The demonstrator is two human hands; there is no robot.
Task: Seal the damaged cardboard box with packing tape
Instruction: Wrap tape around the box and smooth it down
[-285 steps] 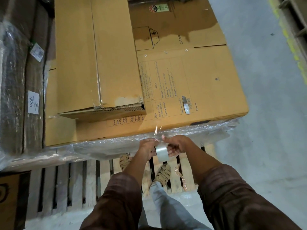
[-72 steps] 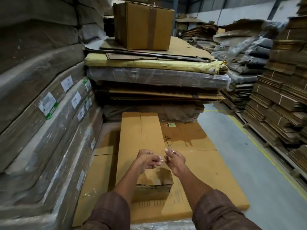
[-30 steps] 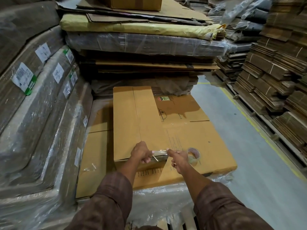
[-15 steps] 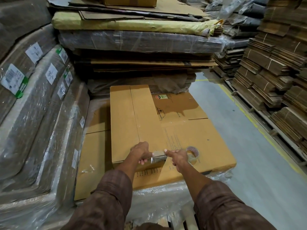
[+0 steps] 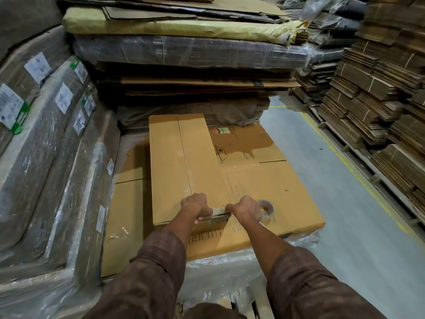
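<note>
Through the head camera I see my left hand (image 5: pixel 195 207) curled over the near right corner of the long, flattened brown cardboard box (image 5: pixel 177 162), its fingers wrapped down over the exposed corrugated edge. My right hand (image 5: pixel 247 209) sits just beside it, closed in a pinch on a short strip of clear packing tape (image 5: pixel 219 210) that stretches between the two hands across that corner; I cannot tell exactly which fingers of the left hand press the strip's other end. The box lies lengthwise away from me on top of a wider, printed flat brown cardboard sheet (image 5: pixel 271 187), which in turn rests on a plastic-wrapped stack (image 5: pixel 207 268). The roll of clear packing tape (image 5: pixel 266 209) lies flat on that sheet, just behind my right hand and partly hidden by it. Both forearms wear dark brown checked sleeves (image 5: pixel 147 272). To the left stand leaning shrink-wrapped bundles of cardboard with white paper labels (image 5: pixel 46 134); ahead is a tall pile of flattened cartons under a yellow cover (image 5: pixel 172 28). On the right, across a grey concrete floor (image 5: pixel 322 162) with a yellow line, are stacked rows of folded cardboard (image 5: pixel 379 107).
</note>
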